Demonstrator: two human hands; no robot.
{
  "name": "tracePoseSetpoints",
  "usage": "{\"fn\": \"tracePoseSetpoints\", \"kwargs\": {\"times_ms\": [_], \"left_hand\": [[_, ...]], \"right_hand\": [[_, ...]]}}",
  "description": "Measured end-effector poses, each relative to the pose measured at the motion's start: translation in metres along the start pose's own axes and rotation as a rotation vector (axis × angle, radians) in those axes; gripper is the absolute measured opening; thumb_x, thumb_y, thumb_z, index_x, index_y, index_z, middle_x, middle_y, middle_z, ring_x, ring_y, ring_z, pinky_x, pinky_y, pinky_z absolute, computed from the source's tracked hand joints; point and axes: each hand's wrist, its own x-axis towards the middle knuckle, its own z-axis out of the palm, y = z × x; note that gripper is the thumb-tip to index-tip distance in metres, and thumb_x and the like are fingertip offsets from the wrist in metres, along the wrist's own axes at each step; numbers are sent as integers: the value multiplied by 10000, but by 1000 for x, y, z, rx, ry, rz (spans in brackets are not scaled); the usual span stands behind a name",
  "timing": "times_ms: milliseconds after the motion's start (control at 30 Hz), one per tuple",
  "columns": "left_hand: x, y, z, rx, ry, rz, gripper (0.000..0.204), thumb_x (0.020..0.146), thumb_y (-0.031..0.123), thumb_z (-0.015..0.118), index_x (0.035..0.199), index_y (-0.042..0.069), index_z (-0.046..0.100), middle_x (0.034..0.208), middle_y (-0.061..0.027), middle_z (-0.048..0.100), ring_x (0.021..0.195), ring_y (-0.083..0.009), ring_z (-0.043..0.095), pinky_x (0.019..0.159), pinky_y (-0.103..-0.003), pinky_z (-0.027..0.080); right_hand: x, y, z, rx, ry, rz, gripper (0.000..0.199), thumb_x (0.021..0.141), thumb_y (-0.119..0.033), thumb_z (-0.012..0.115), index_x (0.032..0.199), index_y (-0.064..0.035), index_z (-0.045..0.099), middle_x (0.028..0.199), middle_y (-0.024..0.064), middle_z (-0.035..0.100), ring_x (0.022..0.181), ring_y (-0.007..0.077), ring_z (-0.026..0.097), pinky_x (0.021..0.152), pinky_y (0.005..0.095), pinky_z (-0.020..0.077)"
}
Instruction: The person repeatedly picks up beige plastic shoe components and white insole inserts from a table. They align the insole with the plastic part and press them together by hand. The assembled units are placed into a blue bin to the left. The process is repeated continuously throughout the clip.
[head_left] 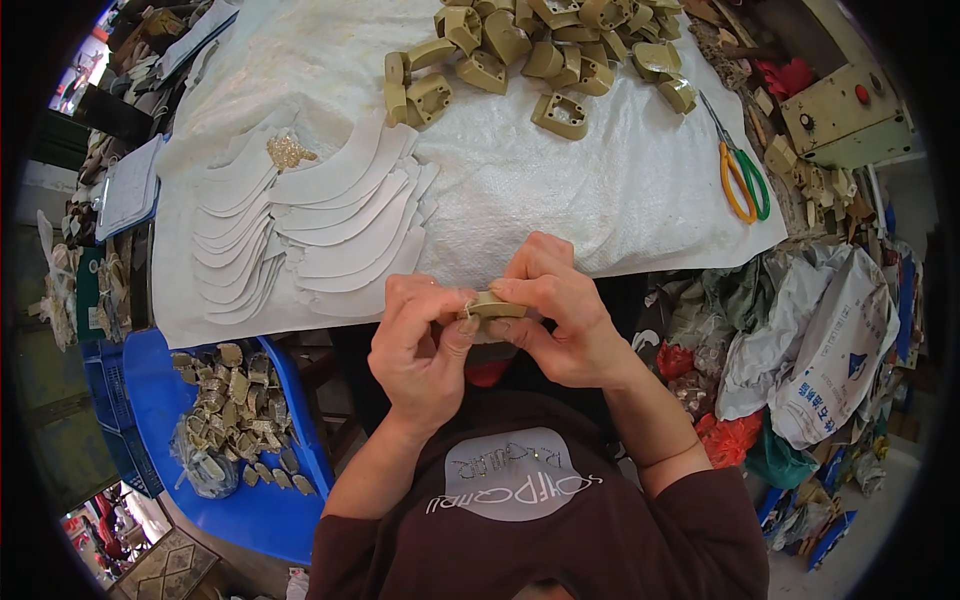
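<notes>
From far over here, I count one tan block [497, 303] being held, one pair of scissors [738, 178], one gold sparkly heap [290, 151], one white sheet [560, 215] and one red-button box [845, 115], plus piled tan lumps [507, 38] and white curved pieces [345, 240], too many to count.

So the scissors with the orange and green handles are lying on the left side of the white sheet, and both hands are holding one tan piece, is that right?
Not quite: in the head view the scissors with the orange and green handles lie on the right side of the white sheet. The left hand and right hand are holding one tan piece, as you said.
</notes>
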Motion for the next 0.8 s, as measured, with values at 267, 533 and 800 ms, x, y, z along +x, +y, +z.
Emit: {"fn": "tracePoseSetpoints", "kwargs": {"times_ms": [267,533,800], "left_hand": [[1,-1,-6,192,-97,183,176,765,136,730,838,37,604,664,-40,475,656,-201,444,565,-282,371],[5,5,-14,303,-13,302,283,576,-51,766,798,82,652,729,-20,501,746,-216,479,632,-303,399],[13,11,-24,185,34,257,254,647,-76,731,817,79,624,786,-37,507,771,-222,483,684,-319,430]], "right_hand": [[1,-10,-4,-11,-131,-37,325,648,-29,702,945,-76,578,807,37,494,796,221,470,787,368,292],[4,-9,-1,-338,15,-155,320,648,-136,755,924,-90,602,1041,38,610,932,255,499,816,394,334],[-20,-20,8,418,152,612,221,900,-216,617,1003,-24,579,919,90,618,808,119,575,758,263,466]]}}
